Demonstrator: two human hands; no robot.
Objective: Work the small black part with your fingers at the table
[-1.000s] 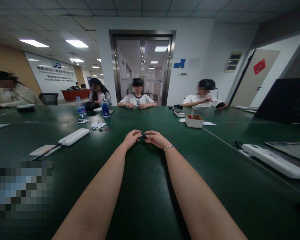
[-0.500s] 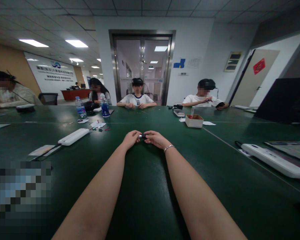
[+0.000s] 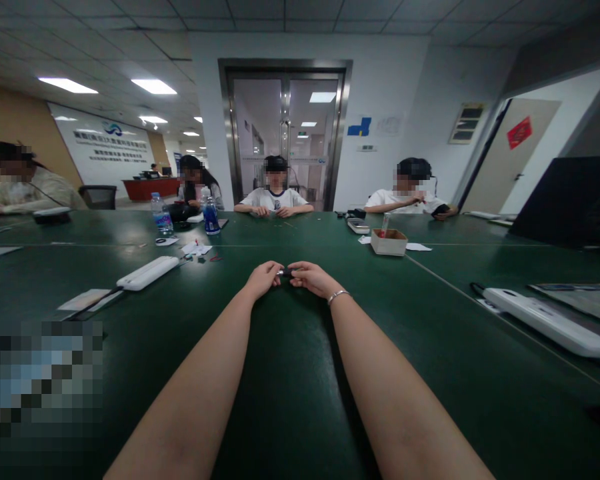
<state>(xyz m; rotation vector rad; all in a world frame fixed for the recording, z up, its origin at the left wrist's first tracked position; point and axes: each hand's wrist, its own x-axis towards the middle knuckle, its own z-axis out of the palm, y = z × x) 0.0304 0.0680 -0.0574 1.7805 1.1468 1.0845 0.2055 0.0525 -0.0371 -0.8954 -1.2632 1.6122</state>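
Observation:
Both hands meet over the green table [image 3: 293, 373], with a small black-and-silver object [image 3: 285, 273] between them. My left hand [image 3: 264, 280] pinches its silver end between thumb and fingers. At the black end, the thumb and fingers of my right hand [image 3: 311, 278] are closed on it. A silver bracelet [image 3: 338, 296] circles my right wrist. The object is short and narrow, mostly covered by fingertips, and I cannot make out its exact kind.
Left of my hands lie a white power strip [image 3: 148, 273] and small loose parts by a paper [image 3: 197, 248]. Two bottles [image 3: 211, 217] stand behind. Rightward are a small open box [image 3: 389, 243] and another white strip [image 3: 550, 321]. Several people sit around the table.
My hands and the small object stay in almost the same place and hold. Across the table, seated people shift slightly.

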